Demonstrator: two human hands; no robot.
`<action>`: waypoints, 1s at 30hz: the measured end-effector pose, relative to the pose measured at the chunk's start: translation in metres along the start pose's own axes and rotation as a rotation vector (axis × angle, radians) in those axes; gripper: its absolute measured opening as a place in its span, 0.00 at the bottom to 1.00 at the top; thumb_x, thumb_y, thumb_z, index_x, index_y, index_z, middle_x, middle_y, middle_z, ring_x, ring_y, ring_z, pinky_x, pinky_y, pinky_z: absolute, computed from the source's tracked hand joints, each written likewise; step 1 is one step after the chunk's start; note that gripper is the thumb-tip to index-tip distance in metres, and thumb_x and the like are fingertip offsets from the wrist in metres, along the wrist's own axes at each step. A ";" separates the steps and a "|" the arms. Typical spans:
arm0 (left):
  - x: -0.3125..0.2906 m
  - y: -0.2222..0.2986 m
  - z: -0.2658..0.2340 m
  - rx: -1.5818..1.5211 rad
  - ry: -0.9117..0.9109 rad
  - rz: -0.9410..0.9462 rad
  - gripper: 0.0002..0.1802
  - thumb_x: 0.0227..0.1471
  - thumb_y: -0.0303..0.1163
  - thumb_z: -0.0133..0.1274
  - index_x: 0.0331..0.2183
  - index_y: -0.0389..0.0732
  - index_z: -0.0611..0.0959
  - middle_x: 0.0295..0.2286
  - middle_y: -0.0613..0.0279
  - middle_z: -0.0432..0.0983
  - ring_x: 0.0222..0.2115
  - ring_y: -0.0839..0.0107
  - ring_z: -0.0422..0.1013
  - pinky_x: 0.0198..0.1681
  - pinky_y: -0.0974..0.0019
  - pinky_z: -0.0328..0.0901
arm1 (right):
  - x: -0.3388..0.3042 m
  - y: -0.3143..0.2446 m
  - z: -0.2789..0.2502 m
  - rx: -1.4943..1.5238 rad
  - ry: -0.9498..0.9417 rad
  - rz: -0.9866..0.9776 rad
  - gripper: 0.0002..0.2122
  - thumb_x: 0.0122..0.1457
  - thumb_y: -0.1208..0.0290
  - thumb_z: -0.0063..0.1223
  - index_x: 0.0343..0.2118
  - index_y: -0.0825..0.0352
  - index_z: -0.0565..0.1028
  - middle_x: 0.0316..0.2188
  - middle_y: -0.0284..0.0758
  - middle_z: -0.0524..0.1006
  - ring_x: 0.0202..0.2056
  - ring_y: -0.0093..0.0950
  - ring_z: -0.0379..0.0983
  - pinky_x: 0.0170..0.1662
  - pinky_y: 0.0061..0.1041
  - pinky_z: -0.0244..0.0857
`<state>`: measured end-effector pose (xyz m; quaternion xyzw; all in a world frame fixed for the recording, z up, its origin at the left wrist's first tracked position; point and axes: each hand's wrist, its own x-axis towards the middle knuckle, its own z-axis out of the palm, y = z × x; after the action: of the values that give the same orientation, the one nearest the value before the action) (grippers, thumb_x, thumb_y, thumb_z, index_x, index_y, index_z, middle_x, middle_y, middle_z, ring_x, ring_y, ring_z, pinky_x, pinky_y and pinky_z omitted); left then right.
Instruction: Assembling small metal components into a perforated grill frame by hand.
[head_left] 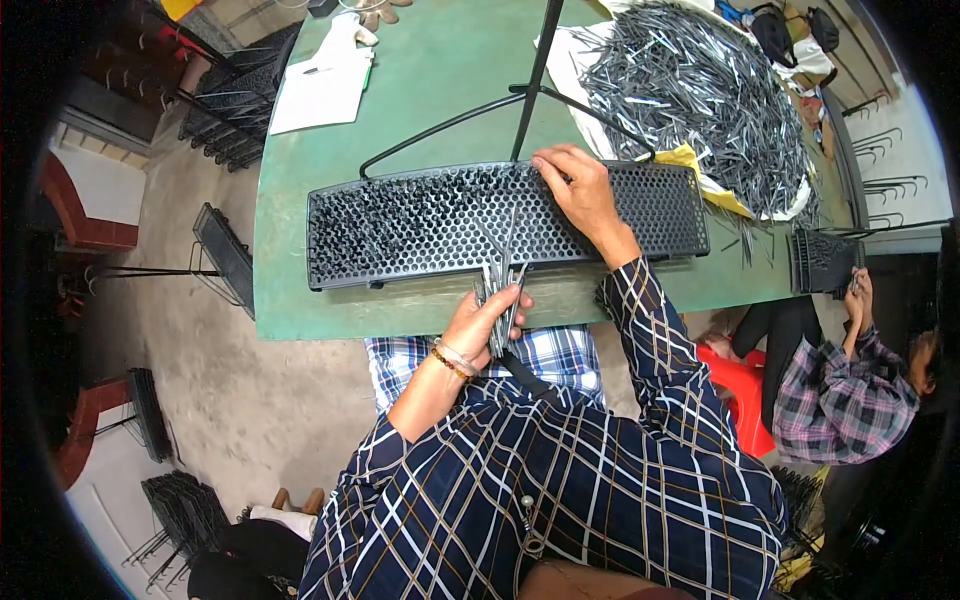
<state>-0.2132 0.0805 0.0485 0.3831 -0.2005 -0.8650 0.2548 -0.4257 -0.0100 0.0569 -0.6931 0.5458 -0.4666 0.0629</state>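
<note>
A long black perforated rack (pixel 420 235) lies across the table in front of me, its left and middle holes filled with dark, thin pieces. My left hand (pixel 485 320) is closed around a bundle of slim grey metal strips (pixel 497 295) at the rack's near edge. A few of these strips stick up over the holes. At the rack's far edge, right of the middle, my right hand (pixel 583 200) has its thumb and fingers pinched together. Whatever may be between those fingertips is too small to make out. The holes to the right of that hand look unfilled.
A large heap of metal strips (pixel 690 100) lies on white and yellow sheeting at the back right. A black rod frame (pixel 528 90) rises behind the rack. Paper (pixel 322 95) with a pen lies back left. Another person (pixel 840 390) sits at right, near a red stool (pixel 742 395).
</note>
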 end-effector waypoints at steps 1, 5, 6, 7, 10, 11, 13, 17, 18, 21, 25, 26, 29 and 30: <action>0.000 0.000 0.000 -0.002 -0.003 0.001 0.07 0.55 0.32 0.48 0.34 0.38 0.75 0.27 0.63 0.73 0.24 0.77 0.67 0.21 0.75 0.63 | 0.000 0.000 0.000 0.001 0.012 0.008 0.05 0.52 0.75 0.54 0.29 0.70 0.77 0.28 0.40 0.76 0.31 0.36 0.74 0.34 0.29 0.67; 0.000 0.000 -0.002 -0.011 -0.009 0.005 0.07 0.55 0.32 0.48 0.34 0.38 0.75 0.27 0.62 0.73 0.24 0.77 0.67 0.21 0.75 0.63 | 0.000 0.000 0.003 0.032 0.034 0.051 0.05 0.52 0.75 0.54 0.29 0.70 0.77 0.28 0.40 0.76 0.30 0.37 0.74 0.34 0.29 0.67; 0.000 0.000 -0.002 -0.016 -0.017 0.011 0.07 0.55 0.32 0.48 0.34 0.38 0.74 0.27 0.62 0.73 0.24 0.77 0.67 0.21 0.75 0.63 | -0.001 -0.001 0.003 0.035 0.054 0.068 0.05 0.52 0.75 0.54 0.29 0.70 0.77 0.28 0.40 0.76 0.29 0.37 0.74 0.33 0.29 0.67; -0.001 0.000 -0.002 -0.021 -0.025 0.017 0.08 0.55 0.32 0.49 0.34 0.38 0.74 0.28 0.62 0.73 0.24 0.77 0.67 0.21 0.75 0.63 | -0.002 -0.002 0.003 0.038 0.075 0.085 0.05 0.52 0.75 0.54 0.30 0.70 0.77 0.28 0.40 0.76 0.29 0.37 0.74 0.33 0.29 0.67; -0.004 0.001 -0.002 -0.030 -0.021 0.022 0.08 0.55 0.32 0.49 0.34 0.38 0.74 0.28 0.61 0.72 0.24 0.77 0.67 0.21 0.75 0.63 | -0.005 0.000 0.005 -0.011 0.091 0.111 0.05 0.52 0.74 0.55 0.29 0.70 0.78 0.28 0.40 0.76 0.29 0.37 0.74 0.33 0.28 0.67; -0.004 0.002 -0.001 -0.030 -0.022 0.022 0.08 0.55 0.32 0.49 0.34 0.38 0.74 0.28 0.61 0.72 0.24 0.77 0.67 0.21 0.75 0.63 | -0.006 0.002 0.004 -0.012 0.091 0.111 0.05 0.52 0.74 0.55 0.29 0.70 0.78 0.28 0.40 0.76 0.29 0.37 0.74 0.33 0.28 0.67; -0.006 0.004 -0.004 -0.049 -0.020 0.033 0.08 0.55 0.32 0.49 0.35 0.38 0.73 0.29 0.61 0.72 0.24 0.77 0.67 0.22 0.75 0.64 | -0.009 0.002 0.004 -0.110 0.054 0.076 0.07 0.52 0.73 0.55 0.31 0.69 0.78 0.30 0.40 0.76 0.29 0.36 0.74 0.33 0.29 0.67; -0.012 0.010 -0.009 -0.038 -0.004 0.061 0.09 0.55 0.32 0.49 0.36 0.38 0.72 0.29 0.61 0.72 0.25 0.76 0.67 0.23 0.74 0.65 | -0.008 -0.021 -0.007 -0.006 0.020 0.232 0.09 0.51 0.74 0.56 0.36 0.69 0.77 0.32 0.37 0.75 0.28 0.29 0.73 0.31 0.22 0.66; -0.014 0.012 -0.010 -0.044 0.010 0.067 0.09 0.55 0.32 0.49 0.37 0.38 0.72 0.29 0.61 0.73 0.26 0.76 0.68 0.23 0.74 0.65 | -0.012 -0.027 -0.014 0.019 -0.058 0.115 0.10 0.51 0.74 0.55 0.37 0.69 0.77 0.33 0.38 0.75 0.30 0.30 0.73 0.32 0.23 0.67; -0.017 0.015 -0.016 -0.090 0.047 0.094 0.10 0.54 0.33 0.51 0.37 0.39 0.75 0.29 0.62 0.74 0.26 0.76 0.69 0.23 0.74 0.66 | -0.032 -0.042 -0.026 0.072 -0.363 -0.196 0.15 0.48 0.74 0.56 0.41 0.67 0.75 0.41 0.39 0.72 0.42 0.35 0.70 0.43 0.29 0.64; -0.013 0.016 -0.024 -0.090 0.076 0.135 0.09 0.54 0.32 0.51 0.37 0.40 0.74 0.28 0.62 0.75 0.24 0.76 0.69 0.21 0.73 0.66 | -0.053 -0.058 -0.016 -0.045 -0.463 -0.261 0.19 0.46 0.72 0.58 0.43 0.65 0.73 0.42 0.38 0.72 0.42 0.37 0.69 0.45 0.31 0.62; -0.013 0.017 -0.023 -0.087 0.070 0.134 0.09 0.54 0.32 0.51 0.37 0.40 0.74 0.28 0.62 0.75 0.24 0.76 0.69 0.21 0.73 0.66 | -0.061 -0.052 -0.011 -0.047 -0.431 -0.255 0.18 0.46 0.73 0.58 0.43 0.66 0.73 0.43 0.38 0.72 0.42 0.36 0.69 0.45 0.31 0.63; -0.016 0.016 -0.023 -0.093 0.094 0.141 0.09 0.54 0.32 0.51 0.36 0.40 0.74 0.28 0.62 0.74 0.24 0.77 0.69 0.21 0.74 0.66 | -0.061 -0.053 -0.006 -0.003 -0.423 -0.270 0.16 0.46 0.77 0.56 0.41 0.67 0.74 0.42 0.38 0.73 0.42 0.35 0.70 0.45 0.31 0.64; -0.016 0.015 -0.022 -0.091 0.086 0.143 0.09 0.54 0.32 0.51 0.36 0.40 0.74 0.28 0.62 0.74 0.24 0.77 0.69 0.21 0.74 0.66 | -0.062 -0.052 -0.005 -0.004 -0.383 -0.291 0.14 0.46 0.76 0.55 0.39 0.67 0.74 0.40 0.37 0.74 0.40 0.34 0.70 0.43 0.30 0.65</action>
<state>-0.1825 0.0749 0.0523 0.3927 -0.1764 -0.8355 0.3415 -0.3917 0.0635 0.0547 -0.8404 0.4192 -0.3299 0.0960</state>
